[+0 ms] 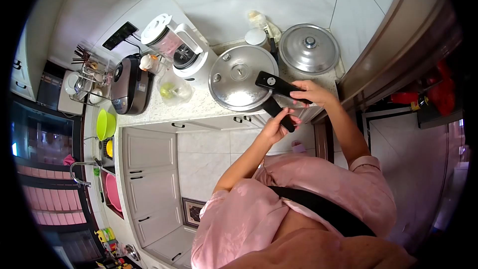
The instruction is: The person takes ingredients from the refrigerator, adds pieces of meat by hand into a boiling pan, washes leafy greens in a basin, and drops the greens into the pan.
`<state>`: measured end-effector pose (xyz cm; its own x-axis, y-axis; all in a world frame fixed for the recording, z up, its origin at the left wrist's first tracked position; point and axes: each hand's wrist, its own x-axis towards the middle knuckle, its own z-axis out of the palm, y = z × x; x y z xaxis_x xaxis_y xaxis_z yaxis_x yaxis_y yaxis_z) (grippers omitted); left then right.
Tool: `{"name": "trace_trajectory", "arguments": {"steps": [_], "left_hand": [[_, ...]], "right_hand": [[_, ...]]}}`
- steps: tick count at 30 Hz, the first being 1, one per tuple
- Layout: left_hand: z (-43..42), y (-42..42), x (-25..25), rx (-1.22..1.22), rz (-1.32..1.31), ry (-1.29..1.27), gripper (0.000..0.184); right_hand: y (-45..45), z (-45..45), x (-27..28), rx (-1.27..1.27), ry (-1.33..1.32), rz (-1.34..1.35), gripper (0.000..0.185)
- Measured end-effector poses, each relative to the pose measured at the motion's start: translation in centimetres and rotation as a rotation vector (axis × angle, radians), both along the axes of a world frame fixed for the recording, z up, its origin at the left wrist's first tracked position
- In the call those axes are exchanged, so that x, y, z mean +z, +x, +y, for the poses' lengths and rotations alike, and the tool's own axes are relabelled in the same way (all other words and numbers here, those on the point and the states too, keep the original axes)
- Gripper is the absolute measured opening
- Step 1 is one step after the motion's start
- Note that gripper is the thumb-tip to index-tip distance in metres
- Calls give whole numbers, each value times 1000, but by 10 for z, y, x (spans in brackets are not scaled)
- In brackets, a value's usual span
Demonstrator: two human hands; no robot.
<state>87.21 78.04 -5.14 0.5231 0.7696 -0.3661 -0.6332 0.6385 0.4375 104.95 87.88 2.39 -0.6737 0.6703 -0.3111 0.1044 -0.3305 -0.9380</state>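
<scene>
The round silver metal pressure cooker sits near the front edge of the pale speckled desk. A white-and-clear blender crowds its left, a knobbed round silver lid its right; open room lies past the front edge. Rightward of the cooker's body, my left grip clamps the lower black handle, my right grip the upper black handle.

Speckled countertop facing me carries dark rice cooker, white blender, clear plastic bag, steel pressure cooker.
</scene>
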Motion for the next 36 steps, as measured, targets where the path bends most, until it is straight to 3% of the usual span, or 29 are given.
{"name": "trace_trajectory", "arguments": {"steps": [1,3,4,7,9,10,14,15,16,19,22,24,27,32,36], "left_hand": [[0,0,-2,27,-20,18,28],[4,1,-5,77,-48,33,30],[3,0,-5,80,-1,51,33],[-11,-6,-4,169,32,97,38],[-27,-9,-7,136,125,106,40],[-39,-12,-32,204,123,46,44],[-90,-29,-18,398,222,27,45],[-104,-34,-19,432,222,20,45],[-116,-40,-23,519,245,8,44],[-153,-63,-39,700,266,-31,44],[-191,-90,-53,989,258,-275,36],[-210,-109,-68,1076,266,-363,29],[-248,-133,-79,1142,353,-411,23],[-346,-160,-71,1273,417,-461,23],[-424,-164,-74,1437,367,-584,24]], "right_hand": [[5,2,-9,7,-7,-1,36],[16,8,-33,-207,53,156,42],[19,9,-36,-323,-78,61,49],[40,4,-67,-260,-217,95,57],[50,-5,-86,-142,-348,-156,51],[49,-13,-94,-53,-296,-251,48],[31,-45,-128,342,25,-510,30],[23,-53,-136,418,157,-565,28],[12,-58,-149,558,550,-541,29],[-29,-88,-128,687,649,-509,32],[-80,-113,-115,828,730,-442,35],[-116,-134,-140,919,707,-371,36],[-168,-168,-125,998,798,-322,34],[-246,-230,-139,1195,829,-242,33],[-307,-291,-121,1325,879,-176,32]]}}
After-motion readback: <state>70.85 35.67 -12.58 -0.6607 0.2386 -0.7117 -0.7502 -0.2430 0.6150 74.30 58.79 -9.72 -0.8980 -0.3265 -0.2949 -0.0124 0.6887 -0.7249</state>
